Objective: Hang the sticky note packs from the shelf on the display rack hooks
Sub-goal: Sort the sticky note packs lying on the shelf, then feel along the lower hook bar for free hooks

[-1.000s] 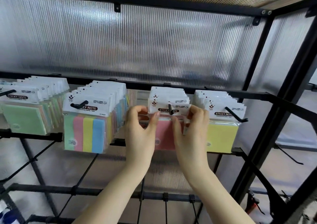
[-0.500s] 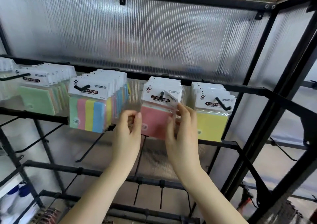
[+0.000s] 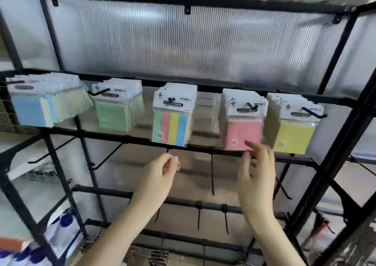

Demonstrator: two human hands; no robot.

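Lettering on the white header cards is blurred and cannot be read with certainty. Five bunches of sticky note packs hang on the black metal display rack [image 3: 205,150]: blue, green, striped, the pink square sticky note packs [image 3: 243,132] and yellow ones. Left hand [image 3: 157,177] is below them with loosely curled fingers, holding nothing. Right hand [image 3: 257,173] has spread fingers just beside the pink pack's lower edge.

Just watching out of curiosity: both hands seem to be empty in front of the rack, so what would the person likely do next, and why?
Probably reach down for another pack. The left hand and right hand hold nothing, and the pink sticky note pack already hangs on its black hook. No supply of loose packs is clearly visible, so where to reach is a guess.
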